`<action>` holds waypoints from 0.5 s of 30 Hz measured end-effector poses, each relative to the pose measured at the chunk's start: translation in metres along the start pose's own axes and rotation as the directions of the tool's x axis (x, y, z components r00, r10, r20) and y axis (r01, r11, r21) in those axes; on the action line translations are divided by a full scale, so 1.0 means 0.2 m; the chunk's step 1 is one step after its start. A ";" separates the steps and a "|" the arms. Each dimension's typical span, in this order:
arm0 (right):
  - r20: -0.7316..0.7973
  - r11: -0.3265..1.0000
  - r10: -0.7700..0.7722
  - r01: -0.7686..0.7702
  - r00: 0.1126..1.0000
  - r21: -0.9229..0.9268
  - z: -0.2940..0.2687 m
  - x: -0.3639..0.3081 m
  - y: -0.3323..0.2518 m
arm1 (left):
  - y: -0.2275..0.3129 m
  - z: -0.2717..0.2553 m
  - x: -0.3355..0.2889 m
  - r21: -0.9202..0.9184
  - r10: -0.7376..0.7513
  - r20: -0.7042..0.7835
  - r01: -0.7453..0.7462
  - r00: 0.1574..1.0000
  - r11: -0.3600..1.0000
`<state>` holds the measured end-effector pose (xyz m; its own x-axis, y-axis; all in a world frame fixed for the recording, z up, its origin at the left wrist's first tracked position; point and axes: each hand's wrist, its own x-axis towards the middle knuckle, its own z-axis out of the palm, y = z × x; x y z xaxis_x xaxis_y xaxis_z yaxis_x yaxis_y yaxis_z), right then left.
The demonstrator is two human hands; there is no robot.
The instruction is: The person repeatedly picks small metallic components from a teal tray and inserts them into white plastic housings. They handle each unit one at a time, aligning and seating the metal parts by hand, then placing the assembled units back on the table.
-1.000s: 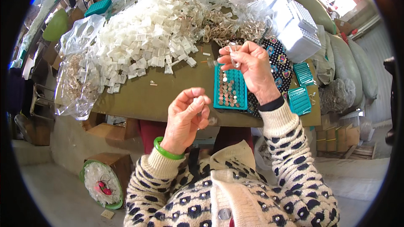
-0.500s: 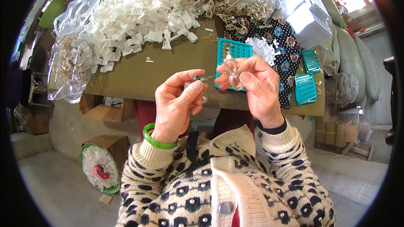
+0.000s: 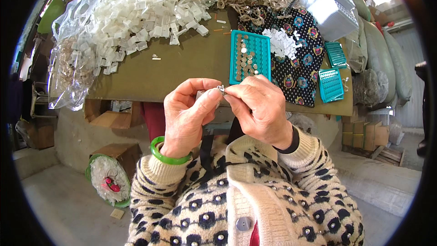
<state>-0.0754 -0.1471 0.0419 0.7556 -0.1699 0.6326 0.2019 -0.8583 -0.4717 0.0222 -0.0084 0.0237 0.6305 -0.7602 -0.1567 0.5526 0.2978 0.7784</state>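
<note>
Olive desk [image 3: 191, 70]. Heap of translucent pieces [image 3: 150, 11], beyond and left of teal tray [image 3: 261, 54]. Left hand [image 3: 186, 116], right hand [image 3: 263, 109] meet near tray's near-left corner. Small shiny part [image 3: 221, 89] just off same corner: left fingers [image 3: 210, 96] pinched together on it, right fingers [image 3: 240, 93] closed against it, exact hold hidden. Best: left pinch firm, right light, part visible.
</note>
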 end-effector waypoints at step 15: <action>-0.056 0.988 -0.072 0.064 0.996 -0.140 0.01 -0.05 0.04 | -0.07 0.03 -0.04 -0.008 -0.055 -0.145 0.055 0.988 0.998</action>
<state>-0.0802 -0.1513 0.0291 0.7027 -0.1346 0.6986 0.1601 -0.9269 -0.3396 0.0060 -0.0109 0.0178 0.6714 -0.6836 -0.2863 0.5908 0.2604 0.7636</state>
